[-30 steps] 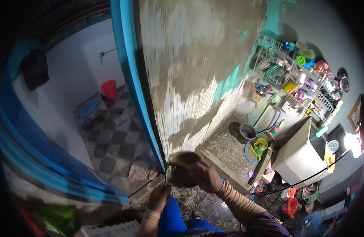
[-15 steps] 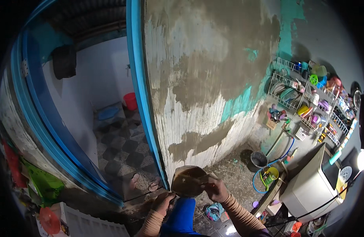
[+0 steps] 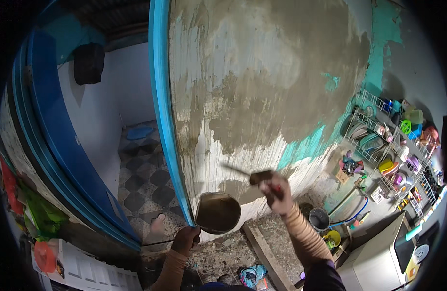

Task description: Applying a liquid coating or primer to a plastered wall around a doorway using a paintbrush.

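Note:
My left hand is closed on the near left edge of a round, dark bowl with one flattened side, tilted in front of the wall. Wet-looking brown matter coats its inside. Raised to the right of the bowl, my right hand grips a small tool that looks like a trowel, blurred by motion. A thin grey streak runs from it toward the wall; I cannot tell whether it is blade or flung mortar. The wall behind is patchy with grey-brown plaster over whitish and turquoise paint.
At left, a blue door frame borders a tiled room. A wooden beam lies on the rough floor, beside a colourful cloth bundle. Rightward are a dark bucket, a white appliance and loaded dish racks.
My right hand has lifted the tool out of the bowl, up and to the right toward the wall. The bowl has shifted slightly left and up in my left hand. The whole view has shifted.

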Available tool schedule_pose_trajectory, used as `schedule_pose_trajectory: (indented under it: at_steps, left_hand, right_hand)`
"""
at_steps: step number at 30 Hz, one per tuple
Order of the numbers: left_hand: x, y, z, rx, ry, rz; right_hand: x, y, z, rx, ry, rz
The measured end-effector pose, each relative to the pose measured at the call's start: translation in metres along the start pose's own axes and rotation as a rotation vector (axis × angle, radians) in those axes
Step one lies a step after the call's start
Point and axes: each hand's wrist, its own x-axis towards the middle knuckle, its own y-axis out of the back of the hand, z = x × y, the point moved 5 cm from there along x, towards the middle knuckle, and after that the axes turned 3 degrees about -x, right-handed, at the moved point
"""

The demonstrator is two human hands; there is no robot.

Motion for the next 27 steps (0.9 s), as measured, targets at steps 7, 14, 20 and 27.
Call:
schedule_pose_trajectory:
  at_steps: [7, 14, 20, 27]
  left_hand:
    - [0.043, -0.014, -0.009, -0.183, -0.005, 0.076]
    - [0.021, -0.020, -0.022, -0.173, 0.063, 0.177]
    - [0.003, -0.018, -0.057, -0.163, 0.089, 0.325]
    - [-0.008, 0.014, -0.121, -0.149, -0.041, 0.333]
  right_hand:
    - [0.136, 0.015, 0.033, -0.613, 0.401, 0.046]
    - [-0.005, -0.025, 0.117, -0.594, 0.298, -0.419]
    - [0.055, -0.011, 0.098, -0.215, 0.054, -0.639]
    - [0.191, 0.009, 0.047, -0.196, 0.200, -0.361]
